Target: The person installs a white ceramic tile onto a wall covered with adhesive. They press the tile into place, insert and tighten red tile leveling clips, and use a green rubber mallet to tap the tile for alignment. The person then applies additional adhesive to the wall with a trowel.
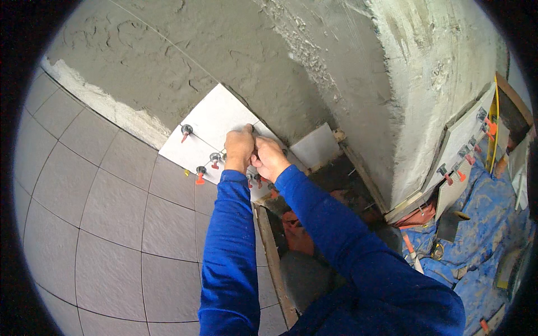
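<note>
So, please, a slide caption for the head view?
Left hand and right hand close together over white tiles with red-and-black clips, beside grey tiles.

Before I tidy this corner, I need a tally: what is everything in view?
White tiles: several, white, centre
Clips: several, black and red, on the white tiles
Separate tile: one, pale, right of centre
Grey tiles: many, grey, left
Mortar: one spread, grey, upper left
Panel with clips: one, pale, far right
Yellow strip: one, yellow, far right
Blue sheet: one, blue, lower right
Sleeves: two, blue, lower centre
Left hand: one, bare, over the white tiles
Right hand: one, bare, beside the left hand
</note>
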`<state>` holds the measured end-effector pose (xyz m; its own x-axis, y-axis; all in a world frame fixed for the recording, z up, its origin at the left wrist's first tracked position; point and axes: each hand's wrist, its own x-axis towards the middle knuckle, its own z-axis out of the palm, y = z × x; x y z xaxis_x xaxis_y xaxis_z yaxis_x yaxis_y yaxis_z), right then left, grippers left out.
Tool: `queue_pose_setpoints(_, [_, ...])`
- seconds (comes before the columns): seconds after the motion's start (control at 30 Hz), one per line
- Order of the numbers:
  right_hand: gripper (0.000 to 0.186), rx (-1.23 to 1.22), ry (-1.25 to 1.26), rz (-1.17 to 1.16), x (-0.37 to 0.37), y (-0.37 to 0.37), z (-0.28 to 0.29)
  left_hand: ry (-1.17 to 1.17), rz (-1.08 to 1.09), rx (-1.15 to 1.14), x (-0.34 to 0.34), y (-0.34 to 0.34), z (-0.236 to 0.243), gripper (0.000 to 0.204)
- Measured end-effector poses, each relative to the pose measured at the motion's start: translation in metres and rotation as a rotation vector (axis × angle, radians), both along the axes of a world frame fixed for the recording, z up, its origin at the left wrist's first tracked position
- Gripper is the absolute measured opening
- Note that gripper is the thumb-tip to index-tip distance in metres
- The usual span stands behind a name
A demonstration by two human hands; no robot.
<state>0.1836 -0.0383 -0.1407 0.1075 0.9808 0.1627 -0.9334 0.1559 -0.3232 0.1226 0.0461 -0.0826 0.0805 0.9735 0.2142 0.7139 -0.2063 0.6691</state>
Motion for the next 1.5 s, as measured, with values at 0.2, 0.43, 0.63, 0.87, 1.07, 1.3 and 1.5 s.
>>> queue_pose_setpoints(0.2, [0.017, -0.073, 0.051, 0.004, -0.005, 0.006, -0.005, -0.083, 0.002, 0.143, -0.004, -0.001, -0.015, 0.053])
queue_pose_setpoints(0.43, [0.019, -0.021, -0.021, -0.077, -0.002, -0.006, 0.003, -0.272, -0.038, 0.167, 0.003, -0.015, -0.018, 0.048])
queue_pose_setpoints(0.63, [0.025, -0.038, -0.267, -0.066, 0.016, -0.011, 0.010, -0.369, -0.076, -0.101, 0.005, -0.035, -0.002, 0.042])
queue_pose_setpoints(0.87, [0.043, -0.152, -0.704, -0.130, 0.050, 0.009, 0.014, 0.182, -0.146, 0.324, -0.007, -0.073, 0.008, 0.046])
queue_pose_setpoints(1.07, [0.032, -0.089, -0.568, 0.099, 0.051, 0.021, 0.015, -0.390, -0.241, -0.122, -0.003, -0.078, 0.000, 0.045])
queue_pose_setpoints(1.3, [0.015, -0.188, -0.362, 0.088, 0.048, 0.044, 0.016, 0.122, -0.069, 0.452, 0.003, -0.074, -0.013, 0.035])
queue_pose_setpoints(1.5, [0.040, -0.462, -1.200, -0.413, 0.048, 0.037, 0.040, 0.253, -0.044, 0.405, -0.002, -0.084, -0.002, 0.033])
